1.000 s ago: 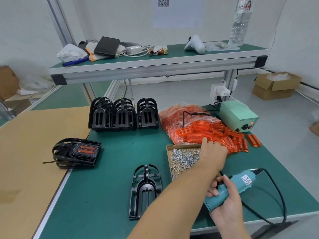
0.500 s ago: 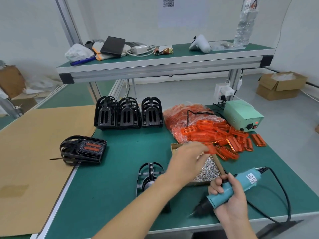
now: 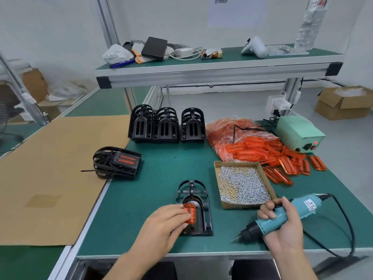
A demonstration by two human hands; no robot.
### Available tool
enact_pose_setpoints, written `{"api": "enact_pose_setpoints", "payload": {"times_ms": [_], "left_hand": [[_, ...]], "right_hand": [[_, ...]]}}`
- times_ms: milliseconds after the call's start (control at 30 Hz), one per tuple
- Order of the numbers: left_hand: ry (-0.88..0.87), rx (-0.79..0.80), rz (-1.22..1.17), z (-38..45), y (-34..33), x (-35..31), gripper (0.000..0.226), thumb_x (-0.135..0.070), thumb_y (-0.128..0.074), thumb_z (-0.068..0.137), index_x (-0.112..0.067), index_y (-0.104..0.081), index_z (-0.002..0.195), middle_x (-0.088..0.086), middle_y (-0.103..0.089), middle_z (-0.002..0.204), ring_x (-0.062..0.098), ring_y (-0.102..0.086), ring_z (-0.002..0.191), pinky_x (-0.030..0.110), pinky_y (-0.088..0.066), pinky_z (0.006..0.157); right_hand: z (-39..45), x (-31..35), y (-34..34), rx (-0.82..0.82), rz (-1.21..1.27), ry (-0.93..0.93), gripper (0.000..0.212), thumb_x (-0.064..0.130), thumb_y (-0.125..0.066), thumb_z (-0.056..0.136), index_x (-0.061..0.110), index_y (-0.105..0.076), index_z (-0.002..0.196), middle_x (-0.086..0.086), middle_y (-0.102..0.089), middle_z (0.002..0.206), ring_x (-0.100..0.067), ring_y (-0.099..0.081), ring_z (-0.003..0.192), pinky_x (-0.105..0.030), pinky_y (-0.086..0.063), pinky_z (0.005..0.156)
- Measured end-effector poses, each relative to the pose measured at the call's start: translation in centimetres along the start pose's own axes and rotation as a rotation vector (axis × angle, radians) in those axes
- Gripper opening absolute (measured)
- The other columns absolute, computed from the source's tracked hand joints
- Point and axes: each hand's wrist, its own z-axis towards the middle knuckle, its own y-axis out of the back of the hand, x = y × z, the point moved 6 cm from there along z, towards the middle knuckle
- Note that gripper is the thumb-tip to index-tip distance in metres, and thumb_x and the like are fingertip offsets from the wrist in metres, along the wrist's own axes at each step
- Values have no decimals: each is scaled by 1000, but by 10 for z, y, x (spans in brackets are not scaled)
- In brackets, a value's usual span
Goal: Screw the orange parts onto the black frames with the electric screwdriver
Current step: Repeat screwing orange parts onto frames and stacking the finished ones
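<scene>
A black frame (image 3: 202,196) lies flat on the green table (image 3: 161,178) near the front edge. My left hand (image 3: 163,227) pinches an orange part (image 3: 190,213) and holds it on the frame's lower half. To the right, my right hand (image 3: 282,229) grips the teal electric screwdriver (image 3: 282,216), its bit pointing down-left just above the table. A loose pile of orange parts (image 3: 282,158) lies at the right, and a cardboard tray of screws (image 3: 241,183) sits between the pile and the frame.
Three stacks of black frames (image 3: 166,126) stand at the back. A frame with orange parts fitted (image 3: 117,162) rests at the left on brown cardboard (image 3: 50,168). A green power box (image 3: 298,134) sits back right; the screwdriver's cable (image 3: 347,225) loops over the front right edge.
My left hand has come back from the orange pile with one orange part and set it on the black frame. My right hand keeps the screwdriver, tilted lower.
</scene>
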Motion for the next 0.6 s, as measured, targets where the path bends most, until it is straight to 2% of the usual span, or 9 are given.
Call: {"api": "enact_pose_setpoints", "payload": {"times_ms": [200, 400, 600], "left_hand": [[-64, 73, 56, -1, -20, -6, 17, -29, -67, 99, -25, -75, 113, -12, -68, 120, 10, -61, 121, 30, -49, 105], [-8, 109, 53, -4, -19, -2, 18, -31, -68, 99, -25, -77, 113, -13, -66, 118, 10, -58, 120, 27, -47, 105], [14, 102, 52, 2, -17, -10, 13, -26, -72, 96, -23, -79, 106, -10, -66, 108, 14, -59, 112, 29, -50, 97]], "right_hand": [[0, 0, 0, 0, 1, -2, 25, 25, -59, 97, 18, -62, 74, 1, -51, 72, -7, -41, 54, -19, -41, 50], [1, -1, 1, -9, 1, -6, 24, 25, -60, 97, 18, -61, 74, 1, -51, 73, -7, -41, 55, -19, -41, 50], [1, -1, 2, -18, 0, -13, 23, 25, -61, 96, 18, -62, 75, 1, -51, 73, -7, -41, 55, -19, -42, 51]]}}
